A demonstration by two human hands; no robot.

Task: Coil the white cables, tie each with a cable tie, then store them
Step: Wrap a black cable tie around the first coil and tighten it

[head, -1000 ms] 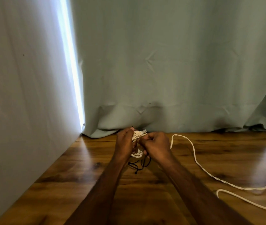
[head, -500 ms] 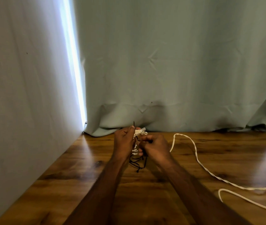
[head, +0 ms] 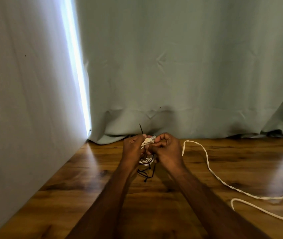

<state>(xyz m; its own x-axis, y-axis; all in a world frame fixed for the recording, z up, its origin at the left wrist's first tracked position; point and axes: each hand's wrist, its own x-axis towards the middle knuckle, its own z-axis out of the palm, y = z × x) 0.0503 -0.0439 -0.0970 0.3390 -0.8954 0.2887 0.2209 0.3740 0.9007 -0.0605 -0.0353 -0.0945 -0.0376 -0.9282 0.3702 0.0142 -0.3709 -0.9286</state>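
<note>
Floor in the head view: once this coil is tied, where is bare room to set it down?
Bare floor lies left of the left hand, up to the white wall. Another patch lies between the right hand and the loose white cable. The right is crowded with cable loops. Black ties lie under the coil.

Count, placed relative to the wooden tabletop (head: 89, 200):
- 2 hands over its far middle: left hand (head: 132, 147), right hand (head: 167, 149).
- 1 small white cable bundle (head: 148, 140) between them, plug end up.
- 1 loose white cable (head: 211, 171) trailing across its right half; it may be one run or two, the loops leave the view at the right edge.
- 1 thin black cable tie tail (head: 141, 128) sticking up at the hands.
- Several thin black strands (head: 146, 175) lying on it under the hands; can't separate them to count.
- 2 curtain panels behind its far edge: pale one (head: 25, 83) left, green one (head: 180, 66) right.
</note>
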